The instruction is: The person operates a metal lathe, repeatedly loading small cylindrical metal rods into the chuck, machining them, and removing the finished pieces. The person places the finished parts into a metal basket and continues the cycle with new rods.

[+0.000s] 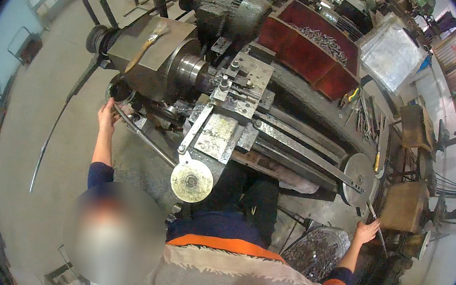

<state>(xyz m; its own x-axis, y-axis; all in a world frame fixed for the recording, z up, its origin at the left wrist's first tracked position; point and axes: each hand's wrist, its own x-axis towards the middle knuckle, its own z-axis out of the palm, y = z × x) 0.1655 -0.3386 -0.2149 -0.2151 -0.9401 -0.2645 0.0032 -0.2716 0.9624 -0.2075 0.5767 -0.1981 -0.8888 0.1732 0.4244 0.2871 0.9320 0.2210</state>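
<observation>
In front of me stands a small metal lathe, its headstock (154, 49) at the left and a toolpost (235, 76) on the carriage. My left hand (106, 116) is at the upper left end of a long steel bar (146, 140), fingers curled against it beside a round dark opening (121, 90). That bar slants down toward a round metal disc (191, 180) on the carriage. Far to the right, my right hand (365, 232) grips a thin metal rod (380, 238) below a large grey wheel (359, 179). A long flat link (306, 150) joins this wheel to the carriage.
A wooden-handled brush (147, 49) lies on the headstock. Behind the bed are a motor (231, 13) and a dark red bin (300, 49) holding small metal parts (323, 43). Hand tools (367, 116) lie at the right. A tray of dark metal pieces (317, 251) sits near my right forearm.
</observation>
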